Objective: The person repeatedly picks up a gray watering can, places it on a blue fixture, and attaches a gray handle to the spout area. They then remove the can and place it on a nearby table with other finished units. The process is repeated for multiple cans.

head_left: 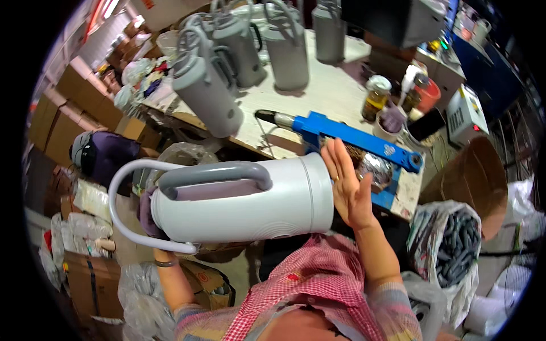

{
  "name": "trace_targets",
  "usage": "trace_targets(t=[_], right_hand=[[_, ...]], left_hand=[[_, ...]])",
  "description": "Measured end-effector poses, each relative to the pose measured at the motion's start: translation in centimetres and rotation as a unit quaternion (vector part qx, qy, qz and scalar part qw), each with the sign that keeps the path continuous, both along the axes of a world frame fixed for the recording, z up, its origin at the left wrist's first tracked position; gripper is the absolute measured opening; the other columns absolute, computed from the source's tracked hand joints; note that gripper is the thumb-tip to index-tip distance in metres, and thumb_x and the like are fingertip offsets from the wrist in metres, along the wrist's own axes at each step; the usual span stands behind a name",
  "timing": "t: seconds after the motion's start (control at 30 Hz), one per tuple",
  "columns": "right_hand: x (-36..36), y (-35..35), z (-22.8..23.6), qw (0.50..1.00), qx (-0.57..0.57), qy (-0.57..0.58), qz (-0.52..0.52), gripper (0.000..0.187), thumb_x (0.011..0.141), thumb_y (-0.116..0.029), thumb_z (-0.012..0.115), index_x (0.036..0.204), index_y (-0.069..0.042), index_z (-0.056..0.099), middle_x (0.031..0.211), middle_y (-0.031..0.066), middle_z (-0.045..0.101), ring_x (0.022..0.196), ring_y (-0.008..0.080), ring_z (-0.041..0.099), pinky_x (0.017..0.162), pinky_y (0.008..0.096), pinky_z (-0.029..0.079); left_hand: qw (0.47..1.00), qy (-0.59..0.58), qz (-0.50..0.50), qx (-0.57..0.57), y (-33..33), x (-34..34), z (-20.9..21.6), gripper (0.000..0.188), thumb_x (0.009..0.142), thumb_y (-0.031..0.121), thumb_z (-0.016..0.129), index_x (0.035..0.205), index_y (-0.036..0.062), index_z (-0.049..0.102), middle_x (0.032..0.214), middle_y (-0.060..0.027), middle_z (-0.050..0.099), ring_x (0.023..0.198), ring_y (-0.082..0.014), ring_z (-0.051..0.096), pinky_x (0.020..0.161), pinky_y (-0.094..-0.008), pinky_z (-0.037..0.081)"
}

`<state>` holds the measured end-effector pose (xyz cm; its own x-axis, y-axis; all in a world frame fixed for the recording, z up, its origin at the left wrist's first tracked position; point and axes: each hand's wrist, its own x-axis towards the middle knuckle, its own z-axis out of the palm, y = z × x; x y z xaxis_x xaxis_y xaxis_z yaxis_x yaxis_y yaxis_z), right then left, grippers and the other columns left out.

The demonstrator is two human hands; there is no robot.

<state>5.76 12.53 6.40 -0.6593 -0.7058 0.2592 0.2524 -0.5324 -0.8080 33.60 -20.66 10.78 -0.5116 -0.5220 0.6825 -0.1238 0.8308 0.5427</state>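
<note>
Hands apart: right hand (348, 187) open against the base of a pale-grey cylindrical jug (244, 210), held sideways between them; purple-covered left hand (147, 216) at its top, grip hidden. White woven sack (458, 296): dark-grey curved pieces (456, 247). Clear white-lidded jar (376, 98): amber contents.

The insulated jug (244, 213) is pale grey-white, patterned with fine concentric arcs low on its side; its side handle (216, 170) is darker grey, its curved bail (113, 199) light grey. Muted purple colours the cloth (146, 213) at its lid end. The standing jugs (207, 94) are mid-grey, the tabletop (335, 91) off-white. Bright blue covers the lever arm (347, 133), black its grip (265, 116). The apron (301, 273) is red-and-white gingham; the sleeve (392, 304) has soft grey, pink and yellow stripes. The curved parts (456, 244) in the whitish sack (424, 227) are dark grey.
</note>
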Motion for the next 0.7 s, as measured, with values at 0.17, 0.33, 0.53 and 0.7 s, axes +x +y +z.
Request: trace_targets(t=[0.17,0.33,0.53,0.7], right_hand=[[2.9,-9.1,-8.4,0.983,0.135,-0.122,0.029,0.063,0.105,-0.049,0.039,0.154,-0.011,0.031,0.152,0.0088,0.038,0.139,0.0242,0.038,0.109,0.0482,0.040],[3.6,-17.7,-10.5,0.968,0.096,-0.215,0.088,0.051,0.105,-0.033,0.050,0.148,-0.006,0.041,0.136,0.0077,0.056,0.119,0.0225,0.057,0.094,0.0372,0.051],[-3.7,-23.8,-12.9,0.959,0.272,0.080,0.024,0.062,0.099,-0.035,0.060,0.143,0.005,0.041,0.136,0.0173,0.055,0.116,0.0223,0.056,0.095,0.0317,0.047],[-5.1,-20.9,-5.3,0.984,0.176,0.001,0.030,0.039,0.101,-0.025,0.057,0.132,-0.002,0.053,0.129,0.0098,0.058,0.113,0.0178,0.058,0.094,0.0324,0.048]], left_hand=[[0.991,0.061,-0.085,0.086,0.4,-1.4,12.0,0.036,0.087,0.022,0.059,0.108,-0.0067,0.066,0.108,-0.0167,0.069,0.099,-0.0245,0.063,0.095,-0.0351,0.046],[0.965,-0.055,-0.148,-0.210,1.4,-3.3,18.6,0.041,0.081,0.027,0.069,0.108,-0.0045,0.067,0.104,-0.0166,0.070,0.092,-0.0301,0.066,0.085,-0.0381,0.051],[0.903,-0.182,-0.148,-0.359,-3.6,-9.5,18.2,0.033,0.071,0.013,0.073,0.103,0.0025,0.070,0.101,-0.0157,0.071,0.084,-0.0331,0.067,0.078,-0.0401,0.054],[0.932,-0.107,-0.110,-0.328,-10.7,-16.8,11.7,0.022,0.078,0.014,0.072,0.097,0.0041,0.071,0.092,-0.0138,0.071,0.081,-0.0303,0.068,0.075,-0.0376,0.054]])
